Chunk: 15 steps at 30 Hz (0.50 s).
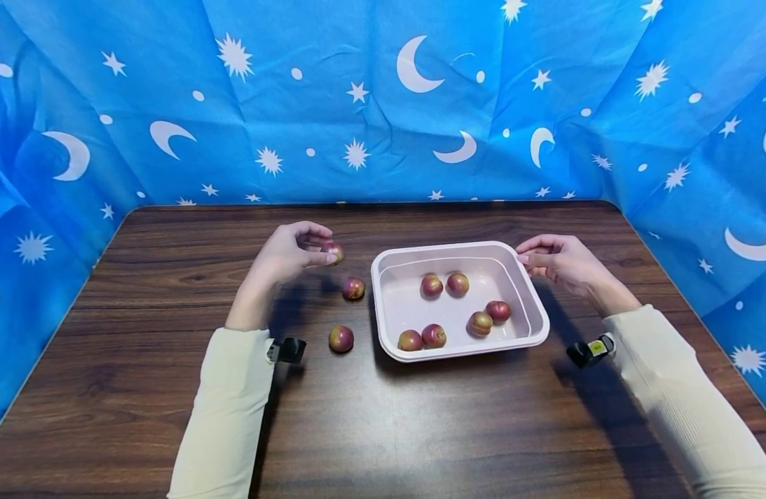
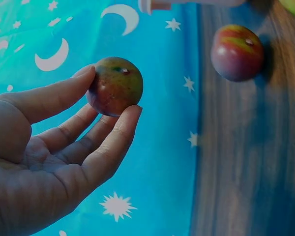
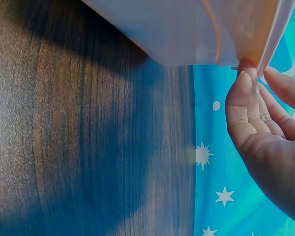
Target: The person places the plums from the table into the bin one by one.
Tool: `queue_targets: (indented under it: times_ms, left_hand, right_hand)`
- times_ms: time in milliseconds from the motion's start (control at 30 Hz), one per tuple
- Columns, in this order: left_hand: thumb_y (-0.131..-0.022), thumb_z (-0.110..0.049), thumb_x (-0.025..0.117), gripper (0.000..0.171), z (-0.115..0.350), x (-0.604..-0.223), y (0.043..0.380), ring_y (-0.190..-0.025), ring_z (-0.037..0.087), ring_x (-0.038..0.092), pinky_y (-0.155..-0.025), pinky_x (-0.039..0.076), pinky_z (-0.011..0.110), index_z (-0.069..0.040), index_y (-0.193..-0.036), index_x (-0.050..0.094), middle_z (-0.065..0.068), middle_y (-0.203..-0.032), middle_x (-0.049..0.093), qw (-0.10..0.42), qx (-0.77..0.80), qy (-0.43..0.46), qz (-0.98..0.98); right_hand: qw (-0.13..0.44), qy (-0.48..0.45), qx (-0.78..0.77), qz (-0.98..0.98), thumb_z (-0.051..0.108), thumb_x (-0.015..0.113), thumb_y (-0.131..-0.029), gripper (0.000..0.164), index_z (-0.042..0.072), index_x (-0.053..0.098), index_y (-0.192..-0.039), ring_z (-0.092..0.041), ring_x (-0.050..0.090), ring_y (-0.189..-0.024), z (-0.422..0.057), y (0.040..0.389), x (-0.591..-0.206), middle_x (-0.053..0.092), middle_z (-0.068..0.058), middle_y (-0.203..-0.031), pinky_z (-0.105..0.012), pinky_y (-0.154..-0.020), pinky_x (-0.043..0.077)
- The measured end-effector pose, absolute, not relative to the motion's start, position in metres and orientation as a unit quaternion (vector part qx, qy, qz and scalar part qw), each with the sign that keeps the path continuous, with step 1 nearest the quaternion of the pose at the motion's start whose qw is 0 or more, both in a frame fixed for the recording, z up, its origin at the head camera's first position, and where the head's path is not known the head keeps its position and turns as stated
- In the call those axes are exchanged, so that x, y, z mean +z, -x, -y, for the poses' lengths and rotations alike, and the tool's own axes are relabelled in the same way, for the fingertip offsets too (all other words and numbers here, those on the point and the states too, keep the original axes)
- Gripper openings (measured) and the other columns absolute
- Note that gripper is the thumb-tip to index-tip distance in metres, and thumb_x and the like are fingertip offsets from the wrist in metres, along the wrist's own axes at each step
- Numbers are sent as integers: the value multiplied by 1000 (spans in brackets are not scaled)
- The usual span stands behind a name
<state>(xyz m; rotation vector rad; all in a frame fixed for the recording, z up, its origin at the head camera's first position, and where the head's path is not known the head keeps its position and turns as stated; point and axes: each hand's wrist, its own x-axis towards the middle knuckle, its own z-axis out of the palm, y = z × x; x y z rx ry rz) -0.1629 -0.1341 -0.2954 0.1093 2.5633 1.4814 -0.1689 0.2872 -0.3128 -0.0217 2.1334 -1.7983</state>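
My left hand (image 1: 285,254) pinches a plum (image 1: 334,252) between thumb and fingertips, above the table left of a white plastic tray (image 1: 460,350). In the left wrist view this plum (image 2: 116,86) is red and green, with its stem end showing. Two more plums lie on the wood below the hand: one (image 1: 353,287) near the tray's left wall, another (image 1: 341,339) closer to me. Several plums (image 1: 457,284) sit in pairs inside the tray. At the tray's right rim, my right hand (image 1: 565,262) grips the edge, thumb against the outer wall (image 3: 187,39) in the right wrist view.
The dark wooden table (image 1: 383,430) spreads around the tray. A blue cloth (image 1: 333,104) with white moons and stars hangs behind the table's far edge and along both sides. Each wrist carries a small black camera (image 1: 290,350).
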Motion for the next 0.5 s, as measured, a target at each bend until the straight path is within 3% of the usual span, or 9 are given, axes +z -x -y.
queue_targets:
  times_ms: [233,500]
  left_hand:
    - [-80,-5,69,39,124,-283,160,-100,29,56,-85,46,37,5,-115,55,21,-111,59,87,489,-63,-866]
    - [-78,-5,71,40,110,-277,156,-98,27,58,-83,47,35,3,-114,56,19,-107,61,84,485,-85,-866]
  right_hand:
    - [177,9,-631,-756,10,65,-85,23,-1,59,-103,-15,62,-72,-287,169,-313,66,-3,-84,-27,-71,53]
    - [175,8,-624,-762,11,64,-86,25,-4,57,-106,-15,62,-73,-287,170,-312,66,-3,-85,-27,-70,53]
